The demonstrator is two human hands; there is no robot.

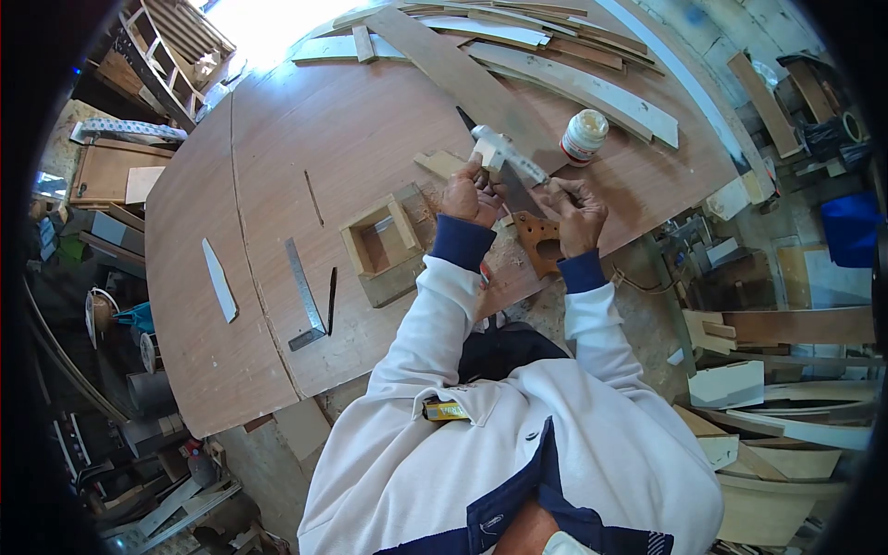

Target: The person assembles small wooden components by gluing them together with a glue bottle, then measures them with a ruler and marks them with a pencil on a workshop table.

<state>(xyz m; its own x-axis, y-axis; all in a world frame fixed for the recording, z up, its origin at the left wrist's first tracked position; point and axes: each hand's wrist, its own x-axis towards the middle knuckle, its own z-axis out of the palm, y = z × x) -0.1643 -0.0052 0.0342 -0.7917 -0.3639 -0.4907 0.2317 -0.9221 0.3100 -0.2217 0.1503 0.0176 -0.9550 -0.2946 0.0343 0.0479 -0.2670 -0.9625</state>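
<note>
Glare (268,28) washed out the far edge of your brown tabletop (370,120). Your left hand (472,196) had its fingers curled around a white, dark-tipped object (507,157), too blurred to identify, above the table near the white jar (584,139). Your right hand (575,217) bunched its fingertips at the object's lower end; whether they pinched it could not be told. Your right cuff (583,272) partly hid a holed brown handle (531,231).
</note>
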